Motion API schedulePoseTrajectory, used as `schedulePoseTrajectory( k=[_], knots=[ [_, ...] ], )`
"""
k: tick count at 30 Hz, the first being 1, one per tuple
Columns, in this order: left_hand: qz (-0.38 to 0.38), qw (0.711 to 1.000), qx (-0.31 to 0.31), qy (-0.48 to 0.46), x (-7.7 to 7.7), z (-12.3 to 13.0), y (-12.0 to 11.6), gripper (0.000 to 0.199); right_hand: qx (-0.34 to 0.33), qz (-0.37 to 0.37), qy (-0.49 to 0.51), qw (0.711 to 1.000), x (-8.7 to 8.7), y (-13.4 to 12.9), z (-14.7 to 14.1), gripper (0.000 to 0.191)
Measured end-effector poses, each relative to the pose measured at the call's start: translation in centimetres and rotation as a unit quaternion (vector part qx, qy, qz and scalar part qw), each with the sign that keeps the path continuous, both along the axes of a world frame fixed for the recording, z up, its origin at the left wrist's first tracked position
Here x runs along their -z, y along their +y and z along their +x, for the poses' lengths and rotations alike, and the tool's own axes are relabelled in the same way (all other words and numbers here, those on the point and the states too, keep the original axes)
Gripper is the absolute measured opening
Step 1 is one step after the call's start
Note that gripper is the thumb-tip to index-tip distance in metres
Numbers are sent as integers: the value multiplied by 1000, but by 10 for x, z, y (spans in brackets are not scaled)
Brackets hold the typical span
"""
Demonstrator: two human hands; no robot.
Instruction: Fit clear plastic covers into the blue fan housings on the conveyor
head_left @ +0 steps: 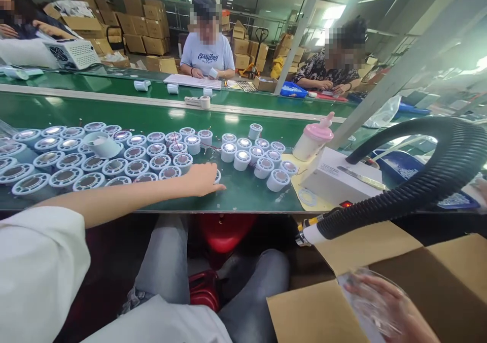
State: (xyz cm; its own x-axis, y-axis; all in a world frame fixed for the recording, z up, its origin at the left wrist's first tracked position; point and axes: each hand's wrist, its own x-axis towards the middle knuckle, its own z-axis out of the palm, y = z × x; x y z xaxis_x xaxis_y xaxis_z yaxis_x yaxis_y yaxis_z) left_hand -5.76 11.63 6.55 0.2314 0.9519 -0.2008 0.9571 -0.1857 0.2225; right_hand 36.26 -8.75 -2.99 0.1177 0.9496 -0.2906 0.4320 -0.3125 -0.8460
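My left hand [203, 179] reaches across the front of the green bench with its fingers curled round a short white cylindrical housing [217, 176], mostly hidden by the hand. Many similar housings [137, 168] stand upright to its left, each with a ringed top and a round metallic centre; some have thin red wires. A smaller cluster of them [256, 152] stands to the right. At the lower right, my right hand [397, 302] grips a clear plastic piece [375, 302] over an open cardboard box [437, 277]; motion blurs its shape.
A black ribbed hose [418, 180] arches over the right side, beside a white box [335, 175] and a pink-lidded bottle [312, 140]. A slanted metal post [365, 104] rises there. Co-workers sit across the belt [152, 109]. A red stool [224, 231] is under the bench.
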Motion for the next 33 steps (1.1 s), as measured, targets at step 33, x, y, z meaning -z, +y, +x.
schedulePoseTrajectory(
  k=[33],
  knots=[
    [-223, 824, 224, -470, 73, 53, -106, 70, 20, 47, 191, 980, -41, 31, -161, 24]
  ],
)
